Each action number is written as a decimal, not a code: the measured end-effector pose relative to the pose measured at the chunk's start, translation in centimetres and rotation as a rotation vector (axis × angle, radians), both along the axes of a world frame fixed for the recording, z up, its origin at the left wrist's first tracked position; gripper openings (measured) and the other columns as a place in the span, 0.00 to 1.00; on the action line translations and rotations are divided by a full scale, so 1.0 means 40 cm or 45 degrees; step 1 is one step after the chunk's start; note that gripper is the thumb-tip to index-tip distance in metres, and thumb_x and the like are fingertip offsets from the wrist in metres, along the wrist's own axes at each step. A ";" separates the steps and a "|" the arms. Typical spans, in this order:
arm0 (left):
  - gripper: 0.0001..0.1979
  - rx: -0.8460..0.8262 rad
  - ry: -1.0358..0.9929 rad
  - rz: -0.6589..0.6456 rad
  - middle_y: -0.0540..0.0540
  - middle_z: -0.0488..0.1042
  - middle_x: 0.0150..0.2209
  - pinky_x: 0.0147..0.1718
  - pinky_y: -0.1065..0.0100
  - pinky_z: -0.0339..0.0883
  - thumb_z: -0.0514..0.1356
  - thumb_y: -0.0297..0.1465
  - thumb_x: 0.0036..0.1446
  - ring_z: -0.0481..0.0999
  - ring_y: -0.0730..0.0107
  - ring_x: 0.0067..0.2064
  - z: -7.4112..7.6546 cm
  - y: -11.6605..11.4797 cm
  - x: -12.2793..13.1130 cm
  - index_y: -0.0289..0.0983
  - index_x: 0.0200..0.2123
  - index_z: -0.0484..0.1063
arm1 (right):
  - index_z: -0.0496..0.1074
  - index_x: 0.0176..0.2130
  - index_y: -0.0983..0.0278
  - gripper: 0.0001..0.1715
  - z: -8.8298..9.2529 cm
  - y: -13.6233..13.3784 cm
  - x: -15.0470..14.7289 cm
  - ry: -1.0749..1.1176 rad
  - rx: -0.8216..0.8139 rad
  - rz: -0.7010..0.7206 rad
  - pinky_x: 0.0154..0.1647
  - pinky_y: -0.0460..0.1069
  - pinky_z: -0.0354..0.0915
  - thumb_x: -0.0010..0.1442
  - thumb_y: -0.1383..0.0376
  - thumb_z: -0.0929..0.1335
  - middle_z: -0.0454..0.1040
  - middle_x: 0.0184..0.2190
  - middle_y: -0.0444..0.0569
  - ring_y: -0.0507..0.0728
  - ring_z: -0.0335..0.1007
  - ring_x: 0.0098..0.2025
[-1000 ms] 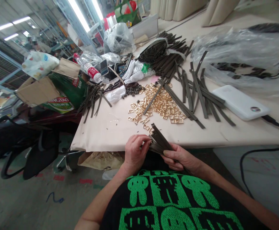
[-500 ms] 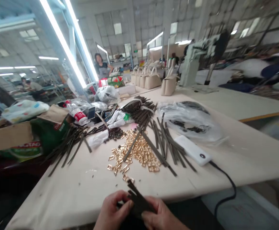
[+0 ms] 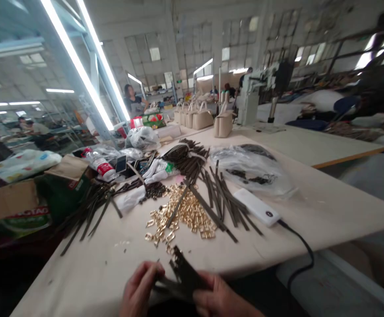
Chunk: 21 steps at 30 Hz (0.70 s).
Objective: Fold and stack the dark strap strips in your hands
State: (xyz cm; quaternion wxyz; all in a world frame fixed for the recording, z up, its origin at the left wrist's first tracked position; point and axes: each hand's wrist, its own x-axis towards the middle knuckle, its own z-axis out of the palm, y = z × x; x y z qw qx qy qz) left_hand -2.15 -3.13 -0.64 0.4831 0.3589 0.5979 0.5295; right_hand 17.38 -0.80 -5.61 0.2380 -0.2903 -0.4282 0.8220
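Note:
My right hand (image 3: 220, 296) is closed around a bundle of dark strips (image 3: 187, 275) at the table's front edge. Small gold bits show near the bundle's upper end. To its left, my left hand (image 3: 142, 286) is pinched on a dark strip that runs toward the bundle. Just beyond the hands lies a pile of gold buckles (image 3: 192, 209). Loose dark strips (image 3: 226, 198) lie on and right of the pile, and a tied bundle of strips (image 3: 188, 156) is behind it.
A white device (image 3: 257, 207) with a black cable and a clear plastic bag (image 3: 254, 171) lie to the right. At left are a bottle (image 3: 101, 165), a phone (image 3: 121, 164) and a cardboard box (image 3: 10, 200). Beige handbags (image 3: 223, 123) stand behind; a person (image 3: 134, 101) is farther off.
My left hand has moved left, away from the bundle, with a strip now stretched between the hands. The camera view has shifted slightly.

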 end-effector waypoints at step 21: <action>0.12 0.028 0.058 -0.224 0.48 0.75 0.31 0.35 0.70 0.65 0.67 0.38 0.50 0.72 0.71 0.33 0.049 -0.016 -0.022 0.36 0.33 0.73 | 0.65 0.55 0.64 0.25 0.045 -0.018 0.014 0.170 -0.247 0.235 0.11 0.38 0.41 0.61 0.59 0.70 0.62 0.17 0.34 0.43 0.44 0.12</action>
